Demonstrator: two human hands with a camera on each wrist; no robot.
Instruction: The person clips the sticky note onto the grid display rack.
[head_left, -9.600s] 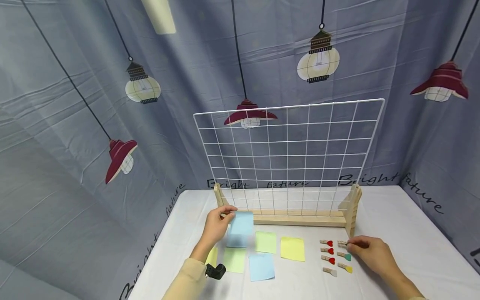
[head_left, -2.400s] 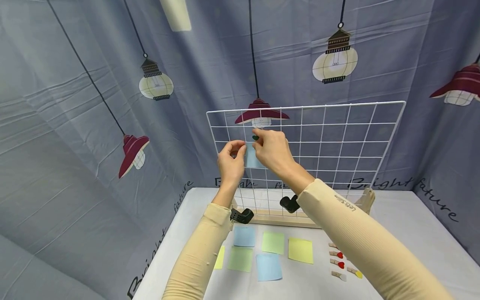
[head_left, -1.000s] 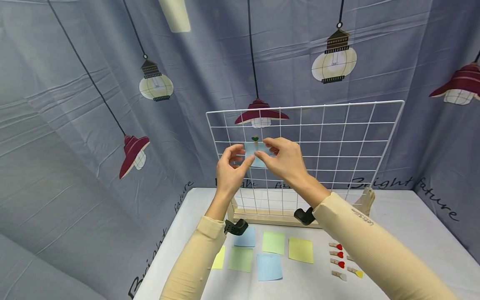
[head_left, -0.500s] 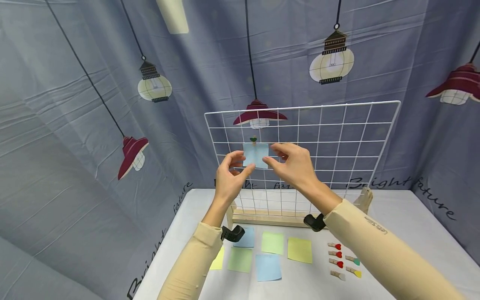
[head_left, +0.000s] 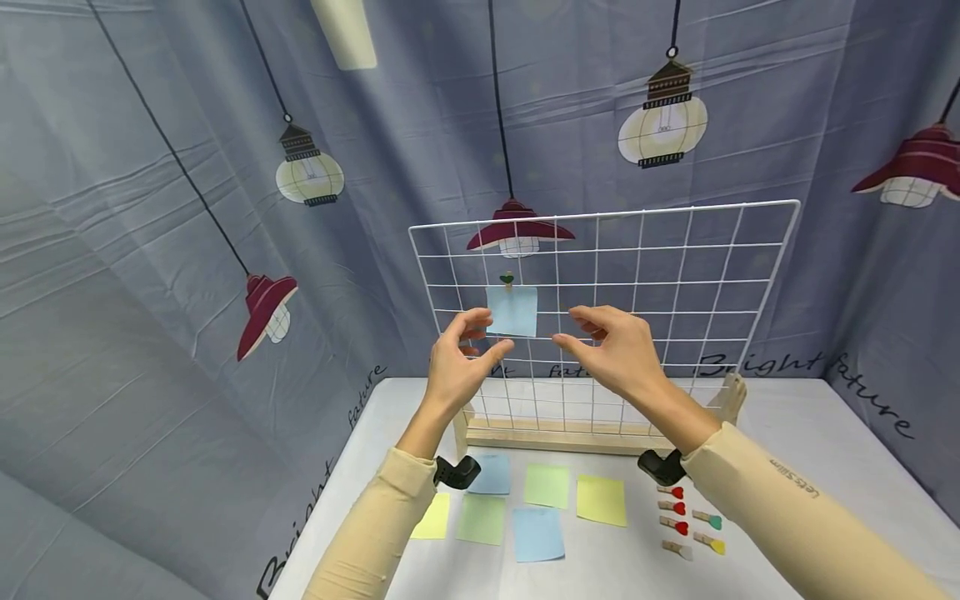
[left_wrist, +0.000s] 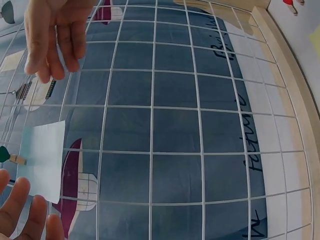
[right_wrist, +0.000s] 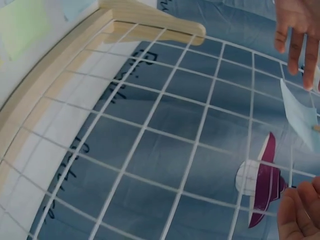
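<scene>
Half a second ago the right hand (head_left: pixel 618 346) was at the right edge of the blue note (head_left: pixel 513 313); now it has drawn off to the right, leaving that edge in full view. The left hand (head_left: pixel 459 358) has dropped slightly and lies just beside the note's lower left corner; whether a fingertip brushes the paper is hard to judge. Both hands are loosely curved, thumbs parted from the fingers, gripping nothing.

The blue note hangs on the upper left part of the white wire grid (head_left: pixel 597 215), which stands in a wooden base (head_left: pixel 558 437) on the table (head_left: pixel 600 575). The green heart clip (head_left: pixel 507 281) pinches its top edge, left of the middle. The clip's long axis runs roughly upright, heart end up; the nearly square note hangs below with its sides close to vertical.

In front of the base lie two blue, two green and two yellow notes. To their right, red, pale, green and yellow clips lie crosswise, decorated ends pointing right.
</scene>
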